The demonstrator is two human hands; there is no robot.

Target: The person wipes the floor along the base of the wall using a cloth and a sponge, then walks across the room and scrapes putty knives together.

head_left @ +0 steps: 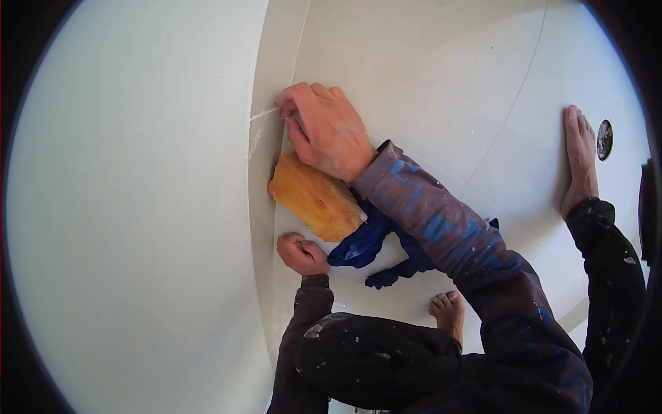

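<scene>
My right hand is at the foot of the wall, its fingers curled and thumb drawn in at a pale joint line. Anything in its fingertips is too small or hidden to tell. Lower down, my left hand rests closed on the floor beside the wall, and its palm is hidden. Between the two lies an orange-yellow sponge block, worn at the edges, partly under my right wrist. A crumpled dark blue cloth touches the sponge and runs beneath my right forearm.
The pale wall fills the left side. Light floor tiles with thin joints spread to the right. A round drain opening is near my bare foot at the far right. My other foot is lower, near my bent knee.
</scene>
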